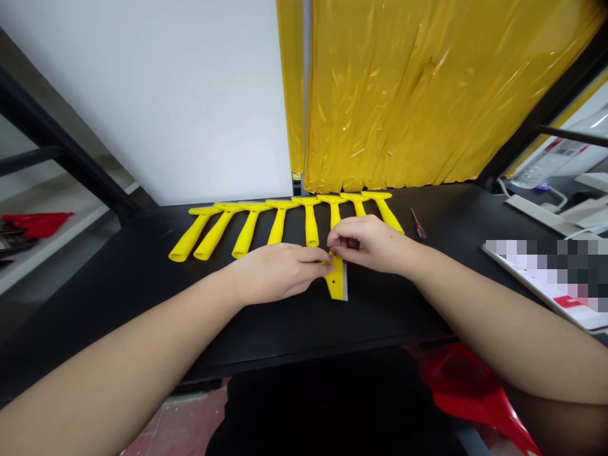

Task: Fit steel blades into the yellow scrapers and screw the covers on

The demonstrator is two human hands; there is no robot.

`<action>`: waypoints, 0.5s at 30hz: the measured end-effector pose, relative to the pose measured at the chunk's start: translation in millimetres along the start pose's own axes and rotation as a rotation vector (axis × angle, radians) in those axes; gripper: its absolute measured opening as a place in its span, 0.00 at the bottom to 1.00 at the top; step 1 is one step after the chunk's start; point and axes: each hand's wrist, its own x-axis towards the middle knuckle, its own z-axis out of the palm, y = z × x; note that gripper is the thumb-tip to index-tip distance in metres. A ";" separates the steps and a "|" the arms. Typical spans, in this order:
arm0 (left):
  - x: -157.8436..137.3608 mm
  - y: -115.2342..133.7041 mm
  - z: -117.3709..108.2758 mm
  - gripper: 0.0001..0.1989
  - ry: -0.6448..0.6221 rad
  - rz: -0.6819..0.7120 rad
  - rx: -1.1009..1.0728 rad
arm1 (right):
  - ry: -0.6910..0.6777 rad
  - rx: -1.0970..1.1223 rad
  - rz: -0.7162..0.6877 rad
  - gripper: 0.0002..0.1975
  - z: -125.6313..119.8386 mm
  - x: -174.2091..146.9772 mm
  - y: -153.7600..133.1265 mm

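Note:
My left hand [280,272] is closed around a yellow scraper [336,282], its fingers covering the handle side. The scraper's wide head points toward me and has a small dark hole; a thin grey blade edge runs down its right side. At the far end of that head, my right hand [368,244] is pinched, fingertips touching or almost touching the scraper. Whatever the pinch holds, if anything, is too small or hidden to make out. Behind both hands lies a row of several yellow scrapers [244,234], heads away from me.
A small screwdriver [418,224] lies on the black tabletop [266,329], right of the row. White board [190,95] and yellow plastic wrap [403,95] stand behind the table. At the right are a white box [532,285] and a clear bottle [541,168]; something red [475,386] hangs below the edge.

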 end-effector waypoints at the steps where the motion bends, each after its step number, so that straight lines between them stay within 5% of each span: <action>1: -0.2 -0.1 -0.2 0.16 0.004 -0.001 -0.002 | 0.007 -0.002 -0.002 0.05 -1.5 -0.6 0.5; 15: -3.0 -3.5 1.2 0.17 0.043 -0.001 -0.073 | -0.099 0.015 -0.102 0.08 -12.2 -6.7 9.8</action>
